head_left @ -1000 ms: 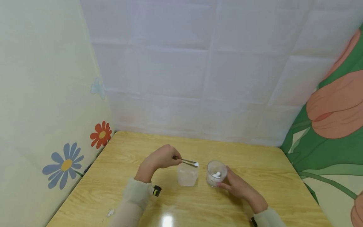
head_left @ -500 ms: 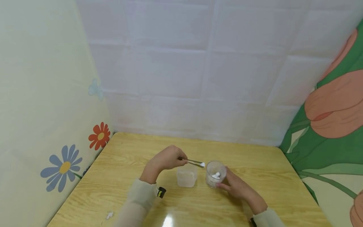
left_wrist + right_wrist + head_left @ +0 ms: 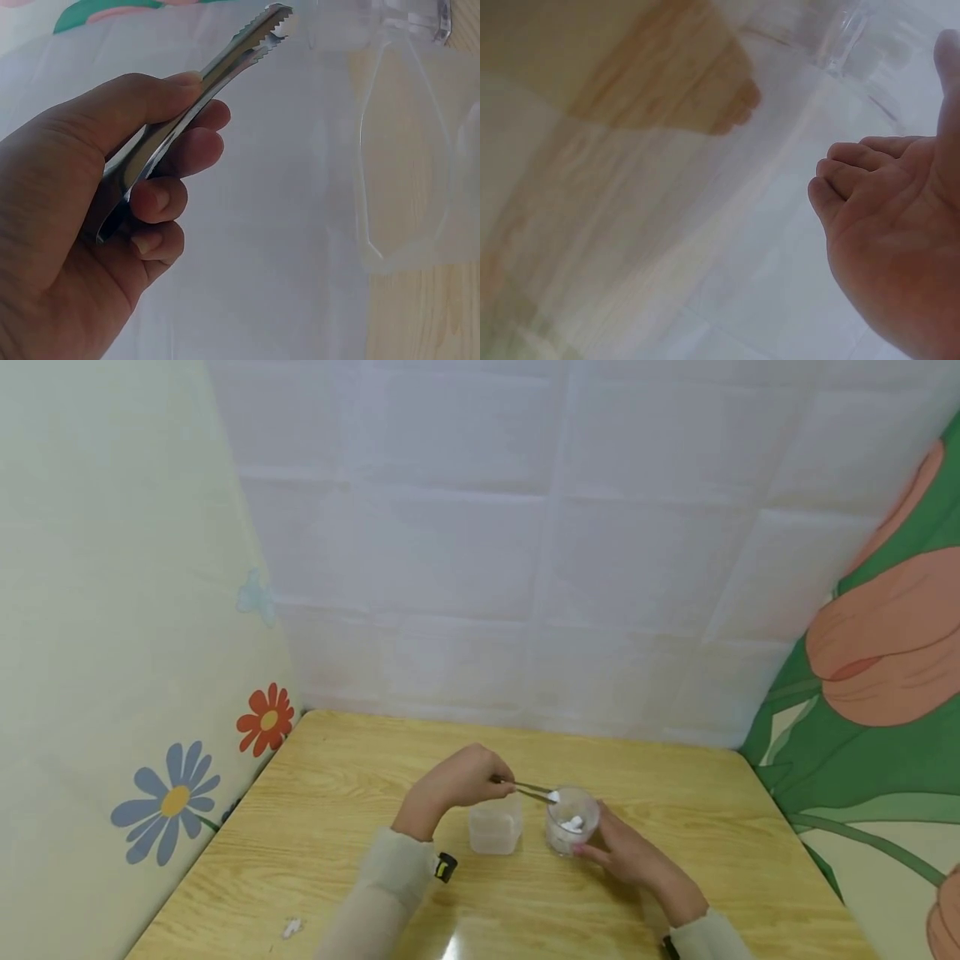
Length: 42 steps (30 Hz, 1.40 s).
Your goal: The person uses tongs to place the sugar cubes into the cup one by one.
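Observation:
My left hand (image 3: pixel 461 779) holds small metal tongs (image 3: pixel 214 86) with serrated tips, thumb on one side and curled fingers on the other. Between the tips is a small white piece (image 3: pixel 554 797), at the left rim of a clear round cup (image 3: pixel 557 838). Several white pieces (image 3: pixel 573 824) lie inside that cup. My right hand (image 3: pixel 630 850) grips the cup from its right side, thumb toward the front; part of this cup (image 3: pixel 847 37) shows at the top of the right wrist view. Below the left hand and left of the cup stands a translucent square container (image 3: pixel 495 837).
A few white bits (image 3: pixel 292 927) lie on the wooden table (image 3: pixel 660 785) near its front left. White sheeting (image 3: pixel 465 543) hangs behind the table. Flower-printed panels (image 3: pixel 112 610) stand at the sides.
My left hand has moved right, carrying the tongs and the white piece from above the square container to the cup's rim. The right hand and cup have stayed put.

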Available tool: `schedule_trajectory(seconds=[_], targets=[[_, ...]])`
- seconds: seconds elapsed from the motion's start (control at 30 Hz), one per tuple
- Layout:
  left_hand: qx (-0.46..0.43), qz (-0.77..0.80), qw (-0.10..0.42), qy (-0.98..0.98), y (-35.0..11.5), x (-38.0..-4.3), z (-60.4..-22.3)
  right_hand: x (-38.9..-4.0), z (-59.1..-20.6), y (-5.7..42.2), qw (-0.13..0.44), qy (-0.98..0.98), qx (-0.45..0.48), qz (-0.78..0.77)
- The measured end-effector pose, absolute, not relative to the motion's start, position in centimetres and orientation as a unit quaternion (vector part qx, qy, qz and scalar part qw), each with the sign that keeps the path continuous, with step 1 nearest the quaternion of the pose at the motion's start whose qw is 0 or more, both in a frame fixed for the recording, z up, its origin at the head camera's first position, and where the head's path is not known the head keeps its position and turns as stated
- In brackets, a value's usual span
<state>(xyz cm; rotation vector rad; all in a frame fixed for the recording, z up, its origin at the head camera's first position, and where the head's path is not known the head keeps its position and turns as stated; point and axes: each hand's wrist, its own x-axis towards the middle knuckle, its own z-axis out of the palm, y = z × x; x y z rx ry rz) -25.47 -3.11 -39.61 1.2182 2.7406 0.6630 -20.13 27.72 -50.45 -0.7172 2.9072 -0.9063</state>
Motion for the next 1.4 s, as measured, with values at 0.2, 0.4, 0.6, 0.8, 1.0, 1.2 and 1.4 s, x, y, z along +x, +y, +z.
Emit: schedule_trajectory(seconds=[0.2,0.4,0.6,0.8,1.0,1.2,1.4], targets=[[0.395,0.212,0.042,0.893,-2.1,-25.5,-39.9,-20.0,-50.6,27.7,0.014,0.927,-0.225,-0.299],[0.393,0.207,0.048,0.895,-1.2,-25.7,-40.7,-20.0,-50.6,27.6,0.015,0.928,-0.227,-0.297],[0.407,0.193,0.046,0.892,-0.4,-25.7,-41.0,-20.1,-50.5,27.6,0.01,0.926,-0.234,-0.296],[0.421,0.175,0.039,0.889,0.3,-25.7,-40.9,-20.2,-50.4,27.6,0.012,0.927,-0.234,-0.292],[0.413,0.162,0.045,0.895,1.0,-25.5,-41.0,-20.3,-50.2,27.6,0.019,0.927,-0.232,-0.293],[0.41,0.145,0.048,0.899,1.6,-25.2,-41.2,-20.4,-50.4,27.7,0.029,0.927,-0.228,-0.297],[0.422,0.13,0.037,0.896,2.0,-25.2,-41.3,-20.4,-50.3,27.7,0.04,0.925,-0.224,-0.305]])
